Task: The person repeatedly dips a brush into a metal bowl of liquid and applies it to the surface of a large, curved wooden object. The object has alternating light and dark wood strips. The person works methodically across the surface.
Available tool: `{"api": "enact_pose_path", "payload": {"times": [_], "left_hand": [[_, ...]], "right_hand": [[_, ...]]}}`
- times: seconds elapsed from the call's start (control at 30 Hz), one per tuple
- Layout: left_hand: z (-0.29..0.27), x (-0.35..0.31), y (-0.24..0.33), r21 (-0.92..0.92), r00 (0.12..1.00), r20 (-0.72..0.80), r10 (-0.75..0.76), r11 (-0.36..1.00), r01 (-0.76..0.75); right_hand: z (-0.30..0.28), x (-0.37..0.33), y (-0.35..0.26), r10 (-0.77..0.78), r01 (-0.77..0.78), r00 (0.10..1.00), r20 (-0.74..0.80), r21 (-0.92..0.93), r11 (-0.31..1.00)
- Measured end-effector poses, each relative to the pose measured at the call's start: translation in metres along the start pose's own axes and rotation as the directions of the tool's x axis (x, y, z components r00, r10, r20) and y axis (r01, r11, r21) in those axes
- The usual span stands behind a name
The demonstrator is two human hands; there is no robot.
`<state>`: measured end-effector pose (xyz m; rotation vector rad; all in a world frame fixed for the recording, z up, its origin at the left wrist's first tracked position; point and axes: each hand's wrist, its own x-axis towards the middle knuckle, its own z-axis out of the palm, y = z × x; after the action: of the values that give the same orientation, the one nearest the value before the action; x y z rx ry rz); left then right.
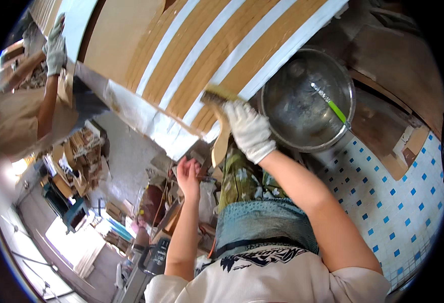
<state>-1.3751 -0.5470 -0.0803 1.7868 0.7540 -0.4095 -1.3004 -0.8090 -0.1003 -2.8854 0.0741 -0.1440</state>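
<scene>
My right hand (248,130), in a white knit glove, is closed around a wooden brush (222,144) with a wide bristle head. The bristles lie at the near edge of a table surface (121,43) covered with brown strips (189,65) separated by white bands. The brush handle hangs out past that edge toward me. Bare and empty, my left hand (187,175) hovers just off the table's near corner with its fingers loosely bent and apart. Right of my gloved hand stands a round metal basin (295,120), with a green-handled brush (336,109) lying across its inside and rim.
At the far left a co-worker's gloved hand (56,53) rests by the table's other end. Brown boards (396,65) lie right of the basin, above a blue-and-white tiled floor (378,202). Wood scraps (83,156) and clutter fill the lower left.
</scene>
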Motion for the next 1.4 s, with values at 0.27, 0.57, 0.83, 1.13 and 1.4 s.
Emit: {"api": "enact_pose_path", "payload": {"times": [0.27,0.57,0.83,1.13,1.4], "left_hand": [[0.026,0.024,0.026,-0.203,0.99,0.136,-0.02,0.978,0.048],[0.061,0.034,0.026,-0.331,0.983,0.174,-0.051,0.938,0.107],[0.068,0.036,0.026,-0.382,0.982,0.14,-0.128,0.908,0.173],[0.09,0.042,0.02,-0.11,0.999,-0.029,-0.041,0.993,0.038],[0.098,0.039,0.054,-0.231,1.0,-0.019,-0.021,0.973,0.016]], "right_hand": [[0.001,0.014,0.052,0.271,-0.347,0.921,0.28,0.276,0.896],[0.013,-0.042,-0.026,0.032,-0.03,0.999,0.037,-0.04,0.999],[-0.028,-0.081,-0.003,0.233,-0.354,0.934,0.271,0.621,0.699],[-0.05,-0.153,0.127,0.707,-0.759,0.65,0.278,0.266,0.594],[-0.042,-0.185,0.135,0.763,-0.877,0.471,0.442,0.328,0.351]]}}
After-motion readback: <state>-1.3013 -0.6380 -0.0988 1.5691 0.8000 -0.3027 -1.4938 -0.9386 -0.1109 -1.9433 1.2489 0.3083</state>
